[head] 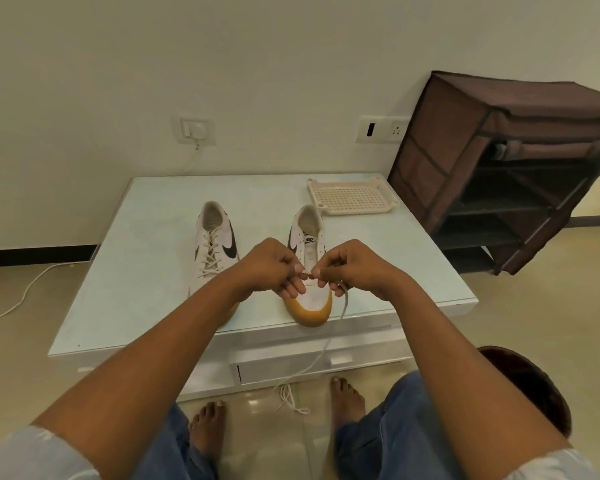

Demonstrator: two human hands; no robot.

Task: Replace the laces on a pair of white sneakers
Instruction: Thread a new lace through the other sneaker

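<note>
Two white sneakers with black swooshes and tan toe caps stand on the low white table (125,292). The left sneaker (215,244) is laced. The right sneaker (309,271) shows no lace across its upper eyelets. My left hand (274,268) and my right hand (350,268) meet over its lower eyelets, each pinching a white lace (343,299) near the tips. The lace runs from my right hand over the table's front edge and down to a loose pile on the floor (288,398).
A cream perforated tray (352,195) sits at the table's back right corner. A brown fabric shoe rack (513,174) stands to the right. A white cable (21,299) trails on the floor at left. My bare feet rest under the table's front edge.
</note>
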